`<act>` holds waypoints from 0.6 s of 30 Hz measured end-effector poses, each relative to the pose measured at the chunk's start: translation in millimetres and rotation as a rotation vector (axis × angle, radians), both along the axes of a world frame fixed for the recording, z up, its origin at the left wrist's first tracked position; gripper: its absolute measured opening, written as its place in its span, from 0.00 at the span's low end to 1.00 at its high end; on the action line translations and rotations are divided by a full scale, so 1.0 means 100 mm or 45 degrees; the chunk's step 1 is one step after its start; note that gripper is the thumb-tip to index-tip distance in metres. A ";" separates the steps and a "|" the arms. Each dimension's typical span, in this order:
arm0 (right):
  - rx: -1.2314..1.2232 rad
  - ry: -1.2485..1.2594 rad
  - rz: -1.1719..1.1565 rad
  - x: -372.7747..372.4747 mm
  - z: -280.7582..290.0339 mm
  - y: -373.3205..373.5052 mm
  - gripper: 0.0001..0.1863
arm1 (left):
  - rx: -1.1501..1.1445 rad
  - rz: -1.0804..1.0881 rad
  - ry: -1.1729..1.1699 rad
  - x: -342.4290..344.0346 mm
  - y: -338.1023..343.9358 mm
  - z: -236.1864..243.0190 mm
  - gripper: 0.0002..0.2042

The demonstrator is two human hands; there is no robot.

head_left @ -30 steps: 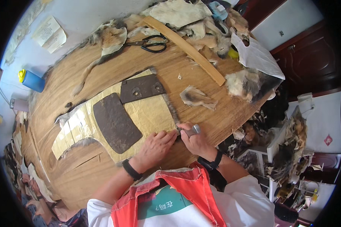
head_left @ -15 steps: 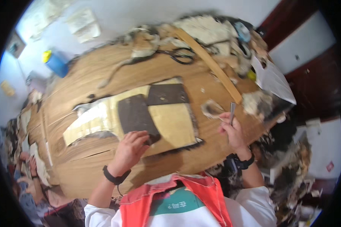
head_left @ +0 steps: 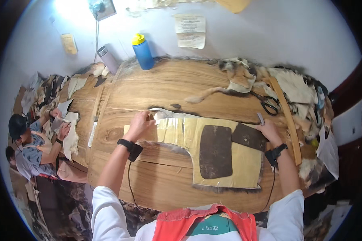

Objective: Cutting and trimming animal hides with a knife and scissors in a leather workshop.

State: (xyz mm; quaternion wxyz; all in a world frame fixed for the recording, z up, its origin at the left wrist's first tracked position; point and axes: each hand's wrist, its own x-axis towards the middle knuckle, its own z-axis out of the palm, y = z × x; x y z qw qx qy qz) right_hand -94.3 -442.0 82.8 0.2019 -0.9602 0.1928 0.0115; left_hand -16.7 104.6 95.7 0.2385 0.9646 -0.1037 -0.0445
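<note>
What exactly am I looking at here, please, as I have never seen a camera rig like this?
There is no robot: these are a person's bare hands, seen from above by a wide fisheye camera worn on the head, so straight edges look bent.

On the wooden table lies a yellow sheet with two dark brown pieces on it. Farther back are scissors, a wooden strip and fur scraps.

The right hand holds a slim grey tool. The left hand is at the sheet's narrow end; whether it grips is unclear.
</note>
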 end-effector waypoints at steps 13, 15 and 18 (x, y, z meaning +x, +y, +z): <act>-0.212 -0.098 0.518 0.43 0.07 0.36 0.13 | 0.066 0.018 0.325 -0.65 0.30 0.17 0.16; -0.288 -0.071 0.597 0.72 0.22 0.69 0.13 | -0.012 0.125 0.463 -1.06 0.36 0.27 0.16; -0.474 -0.205 0.824 1.25 0.24 1.20 0.11 | -0.128 0.175 0.660 -1.63 0.40 0.29 0.17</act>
